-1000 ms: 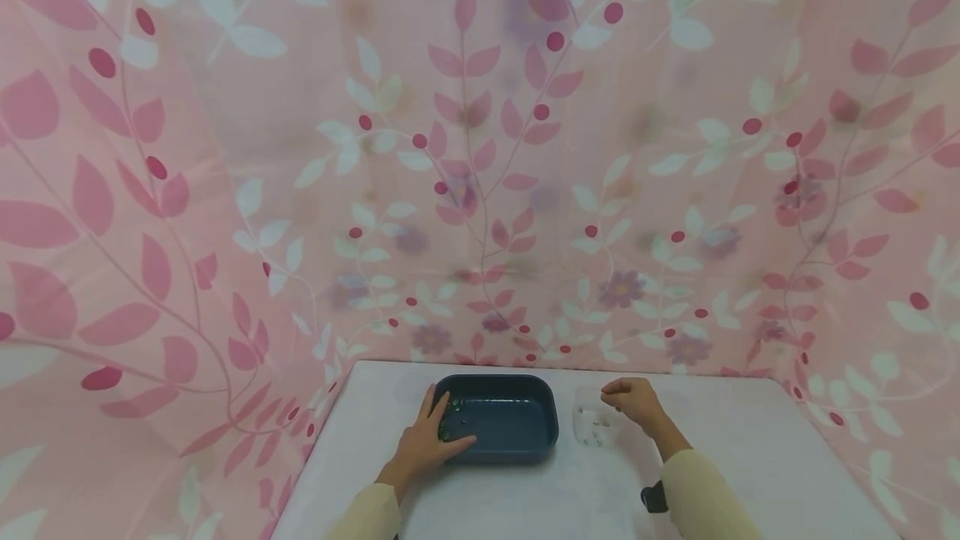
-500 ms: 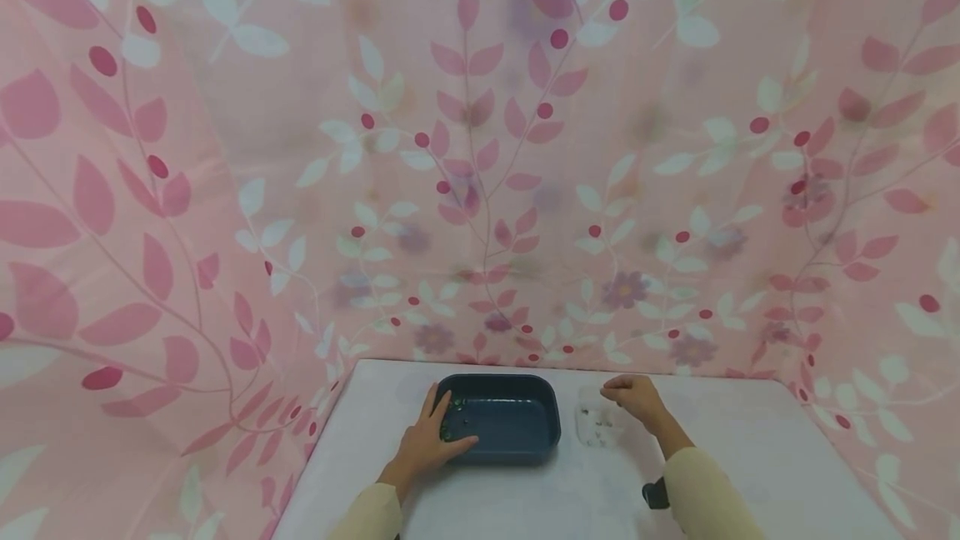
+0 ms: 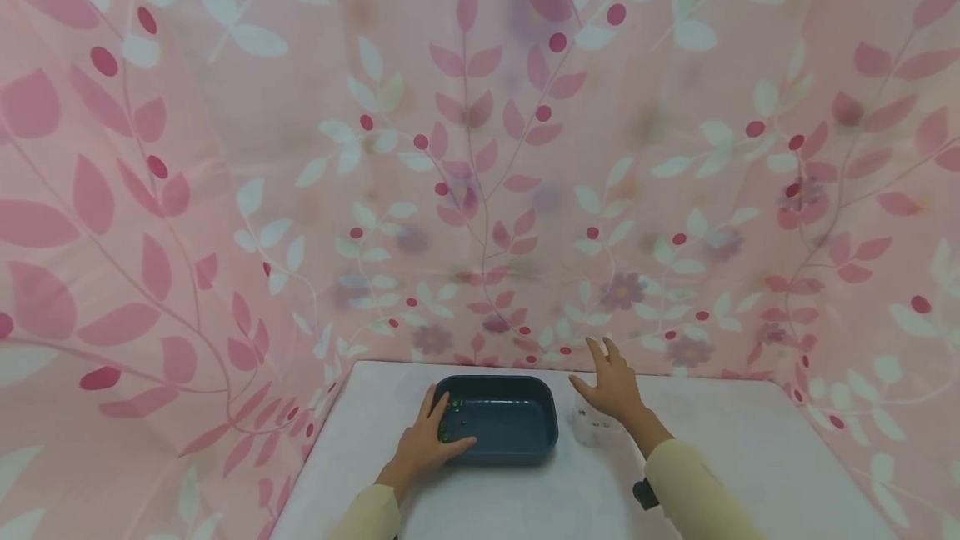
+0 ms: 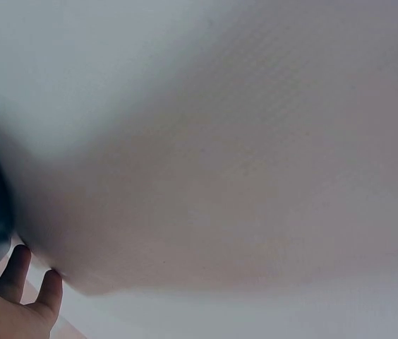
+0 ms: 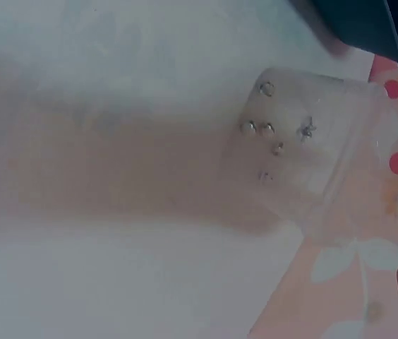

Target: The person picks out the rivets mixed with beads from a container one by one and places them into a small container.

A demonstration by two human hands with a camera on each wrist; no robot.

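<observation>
My left hand [image 3: 422, 443] rests over the left end of a dark blue rectangular dish [image 3: 502, 432], thumb and fingers spread along its rim. Inside that end lie small green bits [image 3: 446, 425], partly hidden by the hand. To the right, my right hand [image 3: 615, 390] is raised with fingers spread, holding nothing I can see, over a clear plastic box [image 3: 583, 433]. Several small silvery pieces [image 5: 268, 129] are inside the box in the right wrist view; their kind is unclear. The left wrist view catches only fingertips [image 4: 49, 288] at the dish's side.
A white-covered table [image 3: 510, 507] carries the dish and box. Pink leaf-patterned cloth [image 3: 480, 190] rises directly behind the table and along both sides. A dark object [image 3: 645, 494] shows beside the right sleeve.
My right hand, with its fingertips together at the clear box's far right before, has spread its fingers and moved up and left. The left hand and dish have stayed in place.
</observation>
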